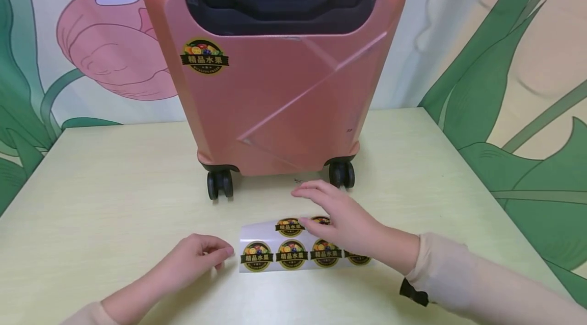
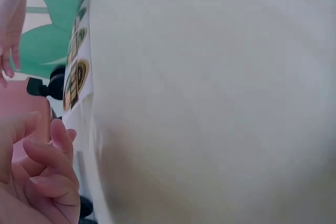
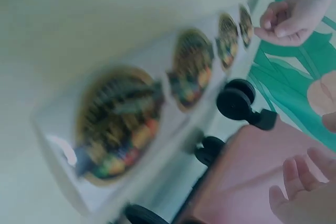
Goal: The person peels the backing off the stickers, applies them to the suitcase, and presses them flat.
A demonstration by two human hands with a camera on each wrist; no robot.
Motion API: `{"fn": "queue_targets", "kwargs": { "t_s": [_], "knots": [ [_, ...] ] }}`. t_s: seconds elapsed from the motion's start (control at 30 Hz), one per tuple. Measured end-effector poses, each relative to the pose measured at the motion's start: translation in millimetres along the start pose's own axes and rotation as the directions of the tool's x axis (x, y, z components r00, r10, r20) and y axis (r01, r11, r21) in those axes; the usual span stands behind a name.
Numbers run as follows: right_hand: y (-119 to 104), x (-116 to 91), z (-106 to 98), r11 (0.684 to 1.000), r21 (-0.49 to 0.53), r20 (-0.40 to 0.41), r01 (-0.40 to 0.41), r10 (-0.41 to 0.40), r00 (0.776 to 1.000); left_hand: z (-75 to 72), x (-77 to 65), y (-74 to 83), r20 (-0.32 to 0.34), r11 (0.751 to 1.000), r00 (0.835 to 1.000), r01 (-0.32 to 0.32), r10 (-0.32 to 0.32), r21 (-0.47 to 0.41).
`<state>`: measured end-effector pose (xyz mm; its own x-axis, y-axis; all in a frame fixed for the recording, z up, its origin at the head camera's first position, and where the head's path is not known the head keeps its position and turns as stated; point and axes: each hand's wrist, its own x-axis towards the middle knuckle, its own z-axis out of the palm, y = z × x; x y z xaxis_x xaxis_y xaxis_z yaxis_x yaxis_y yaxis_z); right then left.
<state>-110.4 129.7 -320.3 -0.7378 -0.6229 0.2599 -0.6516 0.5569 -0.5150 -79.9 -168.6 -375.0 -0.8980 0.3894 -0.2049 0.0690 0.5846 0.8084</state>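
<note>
A sheet of round fruit stickers point(image 1: 257, 232) lies on the table before the suitcase, its upper left spot bare. My left hand point(image 1: 194, 260) is just off the sheet's left edge, fingers loosely curled and holding nothing. Over the sheet's right part hovers my right hand point(image 1: 344, 217), its fingers extended and nothing in them; it hides some stickers in the head view. One black-and-gold fruit sticker point(image 1: 205, 58) is on the upper left of the pink suitcase point(image 1: 284, 106). In the right wrist view, the right hand's fingers point(image 3: 302, 182) are apart from the sheet.
The suitcase stands upright on black wheels point(image 1: 220, 184) at the table's back. A black handle recess point(image 1: 282, 14) tops its face. Pale tabletop point(image 1: 114, 187) extends to both sides. Behind hangs a backdrop point(image 1: 486, 96) with painted leaves.
</note>
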Motion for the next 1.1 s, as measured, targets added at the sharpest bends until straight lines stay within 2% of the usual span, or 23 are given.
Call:
{"fn": "queue_targets", "kwargs": {
  "t_s": [0.13,0.27,0.57,0.73,0.87,1.0,1.1],
  "knots": [
    [2.1,-8.2,9.5,1.000,0.020,0.070,-0.014,0.013,0.997,8.0,2.0,-4.2,0.069,0.998,0.998,0.000,0.005,-0.058],
    [4.2,-12.1,18.5,1.000,0.022,0.106,0.009,-0.012,0.994,14.5,2.8,-6.7,0.117,0.994,0.993,0.002,0.011,-0.111],
    [3.3,-14.2,28.1,0.999,0.038,0.154,0.015,-0.021,0.988,29.2,3.9,0.7,0.156,0.967,0.987,0.010,0.030,-0.253],
    [3.2,-14.4,34.2,0.997,0.058,0.140,0.053,-0.061,0.988,36.6,7.5,11.2,0.165,0.940,0.985,0.014,0.046,-0.341],
    [-0.2,-12.8,37.6,0.995,0.053,0.117,0.090,-0.095,0.989,37.6,11.1,19.2,0.141,0.918,0.989,0.015,0.045,-0.397],
    [-3.6,-9.9,40.7,0.990,0.042,0.033,0.134,-0.136,0.990,37.5,13.6,27.3,0.081,0.902,0.996,-0.003,0.042,-0.431],
    [-5.4,-6.6,43.1,0.984,0.031,-0.050,0.176,-0.175,0.983,38.8,16.0,32.7,0.035,0.896,0.999,0.002,0.015,-0.444]
  ]
}}
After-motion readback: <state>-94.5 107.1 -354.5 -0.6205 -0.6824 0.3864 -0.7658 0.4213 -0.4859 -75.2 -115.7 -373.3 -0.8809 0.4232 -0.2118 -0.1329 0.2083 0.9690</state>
